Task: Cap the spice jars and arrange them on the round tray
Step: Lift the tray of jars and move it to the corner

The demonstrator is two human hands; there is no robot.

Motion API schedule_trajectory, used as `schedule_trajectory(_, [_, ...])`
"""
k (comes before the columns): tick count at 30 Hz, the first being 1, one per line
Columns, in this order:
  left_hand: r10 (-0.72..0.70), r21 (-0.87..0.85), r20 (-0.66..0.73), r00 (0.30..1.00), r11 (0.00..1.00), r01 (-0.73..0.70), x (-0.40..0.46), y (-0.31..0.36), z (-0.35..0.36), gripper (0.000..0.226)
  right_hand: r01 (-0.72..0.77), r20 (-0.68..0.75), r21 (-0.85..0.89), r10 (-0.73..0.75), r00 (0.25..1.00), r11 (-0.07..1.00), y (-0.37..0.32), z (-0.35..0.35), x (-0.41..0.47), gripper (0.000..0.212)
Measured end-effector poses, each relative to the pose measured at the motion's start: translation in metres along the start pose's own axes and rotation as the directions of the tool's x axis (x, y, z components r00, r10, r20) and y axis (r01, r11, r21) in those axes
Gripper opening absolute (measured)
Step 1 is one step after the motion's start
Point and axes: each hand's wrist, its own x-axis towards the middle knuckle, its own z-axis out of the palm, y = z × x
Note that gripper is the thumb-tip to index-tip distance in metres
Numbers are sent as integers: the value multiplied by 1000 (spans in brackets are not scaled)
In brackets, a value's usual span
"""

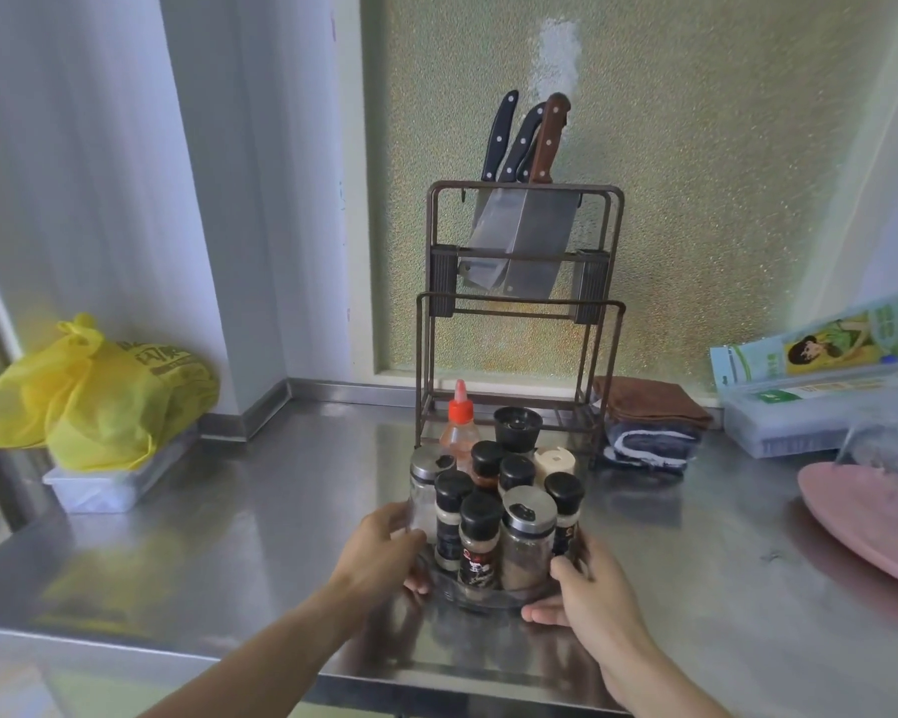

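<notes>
Gripping the round tray [480, 599] of capped spice jars [480, 541] from both sides: left hand [379, 549] at 9 o'clock, right hand [587, 595] at 4, equally close, on the steel counter [229, 536]

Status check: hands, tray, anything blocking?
Left hand and right hand grip tray at its sides. Jars capped, clustered on it. Knife rack close behind; counter at the sides open.

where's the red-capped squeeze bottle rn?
In the head view, the red-capped squeeze bottle stands at the back left of the jar cluster on the round tray, just in front of the knife rack and left of the black grinder.
</notes>
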Motion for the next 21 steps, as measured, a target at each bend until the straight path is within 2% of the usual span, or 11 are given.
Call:
schedule_trajectory(4, [24,-24,-15,1000,999,-24,-1,1,-5,46,19,9,-17,-18,1000,1000,-4,4,3,25])
schedule_trajectory(10, [62,-18,-118,991,998,-65,6,7,-41,44,34,88,-31,-31,996,999,-22,34,19,27])
schedule_trajectory(21, [46,-67,-359,932,995,-75,62,1,-155,30,131,360,-112,-83,929,985,-86,172,98,26])
